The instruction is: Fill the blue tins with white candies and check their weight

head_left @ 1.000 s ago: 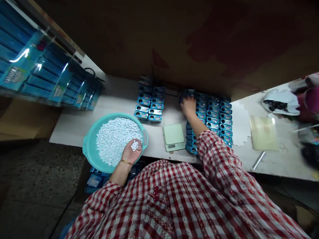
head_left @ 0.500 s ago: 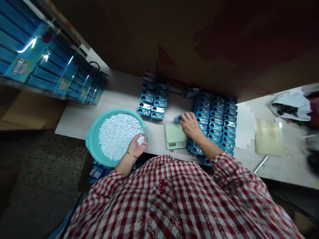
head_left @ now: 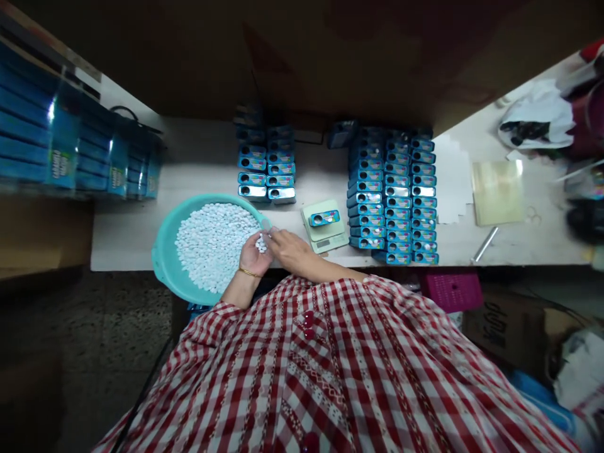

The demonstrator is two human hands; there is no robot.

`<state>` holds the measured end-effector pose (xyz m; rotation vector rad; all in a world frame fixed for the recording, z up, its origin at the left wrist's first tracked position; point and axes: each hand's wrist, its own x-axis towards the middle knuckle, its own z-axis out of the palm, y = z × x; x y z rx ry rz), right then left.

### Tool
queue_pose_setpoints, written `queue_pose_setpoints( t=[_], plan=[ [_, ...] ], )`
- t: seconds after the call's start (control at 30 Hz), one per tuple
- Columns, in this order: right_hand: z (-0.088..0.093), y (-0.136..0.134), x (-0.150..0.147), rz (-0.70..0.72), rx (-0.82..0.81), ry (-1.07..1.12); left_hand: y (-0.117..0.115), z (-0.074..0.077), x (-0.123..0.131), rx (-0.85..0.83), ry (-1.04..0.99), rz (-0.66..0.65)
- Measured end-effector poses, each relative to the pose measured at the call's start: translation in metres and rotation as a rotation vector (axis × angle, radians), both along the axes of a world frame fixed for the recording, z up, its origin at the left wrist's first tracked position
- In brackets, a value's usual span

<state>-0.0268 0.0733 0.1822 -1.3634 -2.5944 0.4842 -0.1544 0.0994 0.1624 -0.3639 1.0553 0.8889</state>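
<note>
My left hand [head_left: 253, 257], palm up at the right rim of the turquoise basin [head_left: 163, 242], cups a few white candies [head_left: 261, 243]. My right hand [head_left: 289, 251] reaches across to it, its fingers pinched over the candies; what they grip is too small to make out. White candies [head_left: 212, 245] are heaped in the basin. Right of my hands, a blue tin [head_left: 324, 218] with a dark round opening lies on the pale green scale [head_left: 325, 244].
Two short rows of blue tins [head_left: 267, 168] stand behind the basin. Longer rows [head_left: 397, 214] stand right of the scale. Packed blue boxes [head_left: 28, 138] are at left. A yellowish sheet stack [head_left: 498, 192] and metal tube [head_left: 485, 244] lie at right.
My right hand has left the tin, which now rests on the scale, and has moved left to the candies in my left hand. The view has shifted.
</note>
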Motion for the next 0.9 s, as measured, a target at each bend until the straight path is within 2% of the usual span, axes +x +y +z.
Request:
queue_pose_setpoints(
  t=[0.13, 0.3, 0.43, 0.57, 0.7, 0.8, 0.9],
  plan=[
    [-0.009, 0.007, -0.040, 0.011, 0.032, -0.036, -0.006, -0.003, -0.015, -0.014, 0.042, -0.018],
    [-0.019, 0.001, -0.049, 0.085, 0.072, -0.088, -0.016, 0.003, -0.017, 0.098, 0.043, -0.031],
    [-0.022, -0.003, -0.046, 0.079, 0.030, -0.092, -0.019, -0.003, -0.017, 0.117, -0.003, -0.081],
    [-0.016, 0.000, -0.041, 0.075, -0.035, -0.067, -0.019, -0.007, -0.016, 0.107, -0.020, -0.105],
    [-0.004, 0.002, -0.028, 0.101, -0.100, -0.052, -0.016, 0.000, -0.009, 0.045, -0.013, -0.104],
    [0.002, 0.006, -0.012, 0.043, -0.145, -0.029, -0.011, 0.005, 0.001, -0.031, 0.038, -0.087],
    [0.001, 0.012, 0.012, -0.012, -0.153, 0.067, -0.005, 0.008, 0.016, -0.001, 0.032, -0.073]
  ],
)
